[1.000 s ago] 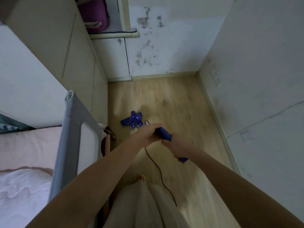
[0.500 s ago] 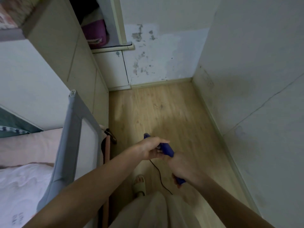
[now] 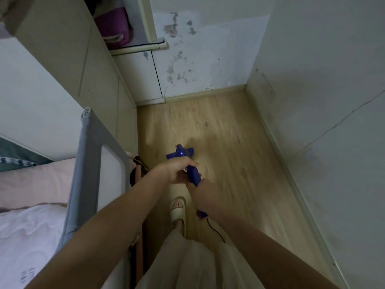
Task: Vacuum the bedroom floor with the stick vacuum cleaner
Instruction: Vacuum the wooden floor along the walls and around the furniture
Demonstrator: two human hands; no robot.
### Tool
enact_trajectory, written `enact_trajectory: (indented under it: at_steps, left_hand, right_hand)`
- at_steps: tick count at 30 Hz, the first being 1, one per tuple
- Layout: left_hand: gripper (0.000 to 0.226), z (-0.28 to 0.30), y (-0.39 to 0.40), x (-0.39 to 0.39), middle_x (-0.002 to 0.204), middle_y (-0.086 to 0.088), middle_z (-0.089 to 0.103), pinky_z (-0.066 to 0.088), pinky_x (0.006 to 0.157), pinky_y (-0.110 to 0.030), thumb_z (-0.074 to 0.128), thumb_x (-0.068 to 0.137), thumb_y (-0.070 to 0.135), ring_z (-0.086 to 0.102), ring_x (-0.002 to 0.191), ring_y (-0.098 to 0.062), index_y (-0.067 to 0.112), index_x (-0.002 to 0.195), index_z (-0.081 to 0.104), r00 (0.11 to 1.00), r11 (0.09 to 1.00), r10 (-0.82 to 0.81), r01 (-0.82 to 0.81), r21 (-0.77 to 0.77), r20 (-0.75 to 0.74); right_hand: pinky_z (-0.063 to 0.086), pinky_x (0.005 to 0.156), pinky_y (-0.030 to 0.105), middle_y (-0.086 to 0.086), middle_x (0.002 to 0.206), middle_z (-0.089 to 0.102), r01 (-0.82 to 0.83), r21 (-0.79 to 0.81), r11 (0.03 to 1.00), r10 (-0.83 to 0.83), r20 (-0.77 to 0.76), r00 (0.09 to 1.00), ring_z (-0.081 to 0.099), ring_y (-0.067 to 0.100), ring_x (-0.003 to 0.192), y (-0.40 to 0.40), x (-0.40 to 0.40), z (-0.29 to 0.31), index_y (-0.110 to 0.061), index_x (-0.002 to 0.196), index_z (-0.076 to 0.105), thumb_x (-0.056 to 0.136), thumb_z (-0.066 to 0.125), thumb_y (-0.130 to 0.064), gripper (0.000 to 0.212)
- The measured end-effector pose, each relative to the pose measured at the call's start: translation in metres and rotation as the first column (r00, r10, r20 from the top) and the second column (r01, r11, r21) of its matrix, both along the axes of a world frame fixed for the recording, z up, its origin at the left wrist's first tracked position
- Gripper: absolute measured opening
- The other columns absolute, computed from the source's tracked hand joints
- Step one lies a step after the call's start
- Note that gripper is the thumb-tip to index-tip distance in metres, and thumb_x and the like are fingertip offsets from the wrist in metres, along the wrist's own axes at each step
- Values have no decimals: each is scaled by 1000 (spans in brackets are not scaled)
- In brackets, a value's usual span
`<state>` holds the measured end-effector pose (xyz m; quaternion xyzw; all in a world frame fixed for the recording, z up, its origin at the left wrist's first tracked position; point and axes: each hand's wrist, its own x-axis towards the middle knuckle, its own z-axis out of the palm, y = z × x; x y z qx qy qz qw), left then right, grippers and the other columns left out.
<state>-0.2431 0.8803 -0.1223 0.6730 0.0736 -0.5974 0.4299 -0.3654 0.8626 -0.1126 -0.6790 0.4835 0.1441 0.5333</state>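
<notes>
Both hands — left hand [image 3: 179, 169]; right hand [image 3: 205, 193] — clasp stick vacuum cleaner [image 3: 192, 173].

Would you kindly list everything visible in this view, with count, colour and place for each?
stick vacuum cleaner: one, blue, centre, its head on the floor ahead
power cord: one, black, trailing from the handle's near end
wooden floor: one, light brown, centre
wardrobe: one, beige, left
bundle: one, purple, in the open compartment at top
bed rail: one, grey, left, beside the bed
bedding: pink and white, lower left
walls: white, stained, ahead and right
slipper: one seen, cream, on a foot
left hand: one, gripping the handle
right hand: one, gripping the handle nearer the body
</notes>
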Motion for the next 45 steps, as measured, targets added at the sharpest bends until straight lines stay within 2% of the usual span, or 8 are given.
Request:
enact_trajectory:
  at_steps: [2,5,9,17,23,28,35,45]
  left_hand:
    - [49,5,-2,26,98,-16,62,54,47,-27,63,90,10,65,76,-22,2,133,41,997,997,-82,82,11,5]
    - [50,8,-9,60,99,-16,62,53,45,-26,64,91,14,64,74,-20,2,134,41,995,996,-90,90,-7,-31]
    - [57,-6,-26,110,117,-19,59,54,54,-30,66,88,12,65,85,-24,4,138,38,999,999,16,-18,-47,-41]
    - [31,-40,-73,192,94,-15,57,50,85,-37,59,94,10,59,82,-25,2,120,45,999,998,30,-31,-55,-23]
    - [31,-59,-101,249,99,-14,58,53,67,-32,58,95,14,61,85,-24,4,121,45,1000,995,23,-24,-93,-8]
    - [28,-75,-119,285,100,-12,58,52,72,-34,56,96,15,61,87,-24,4,120,47,999,993,46,-45,-108,10]
    - [17,-87,-139,309,97,-11,58,50,74,-35,56,96,14,61,85,-23,8,110,49,1000,995,26,-27,-93,-11]
    - [7,-84,-158,272,98,-17,61,54,72,-34,59,92,7,62,87,-26,4,93,54,993,989,66,-78,-122,-99]
  right_hand:
    - [41,46,17,-1,75,51,-16,5,1000,16,42,999,49,9,57,-5,19,8,-14,98,47,100,45,-31,18]
    - [32,50,18,-2,76,48,-57,-46,997,60,69,996,43,6,58,-15,55,5,-13,94,46,98,46,-31,19]
    - [38,55,20,-1,77,52,-44,-12,999,45,61,997,46,9,59,-29,108,-8,-14,94,50,99,46,-33,20]
    - [44,48,22,2,73,52,62,83,995,-66,39,997,48,11,54,-69,194,-38,-17,113,42,101,47,-33,20]
    - [45,44,23,3,72,53,54,48,997,-55,32,998,49,12,52,-100,247,-47,-21,114,43,102,44,-36,19]
    - [43,40,23,2,67,53,22,38,999,-24,41,999,49,12,47,-120,284,-59,-21,116,43,102,44,-37,22]
    - [44,40,25,6,73,52,50,111,993,-47,-32,998,49,16,49,-141,308,-74,-19,119,40,101,45,-36,25]
    - [42,39,24,2,70,52,-88,-77,993,80,-98,992,48,12,46,-164,265,-64,-20,106,41,100,43,-39,20]
